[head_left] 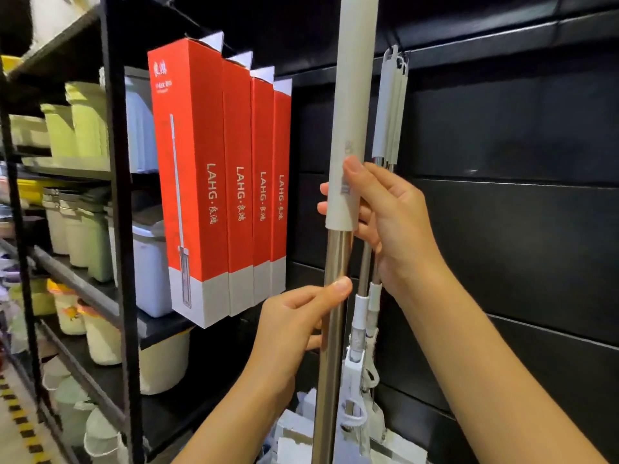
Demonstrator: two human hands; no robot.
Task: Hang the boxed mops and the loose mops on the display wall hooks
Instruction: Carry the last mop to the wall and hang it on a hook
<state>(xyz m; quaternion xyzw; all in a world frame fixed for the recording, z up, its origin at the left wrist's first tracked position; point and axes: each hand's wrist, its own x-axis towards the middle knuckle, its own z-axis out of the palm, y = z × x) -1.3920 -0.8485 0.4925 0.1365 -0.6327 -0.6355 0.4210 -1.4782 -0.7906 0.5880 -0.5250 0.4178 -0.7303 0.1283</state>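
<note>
Both hands clamped on loose mop (351, 128): right hand (385, 212) on grey sleeve, left hand (298, 319) on steel pole. Red boxes (231, 175) at 9 o'clock read "LAHG".

A single head-worn camera looks forward and slightly down from close behind the two hands, facing the black display wall (502, 229). The grip on the loose mop pole (336, 262) sits mid-frame; red boxed mops (214, 182) hang left of it, shelving (117, 195) farther left.
</note>
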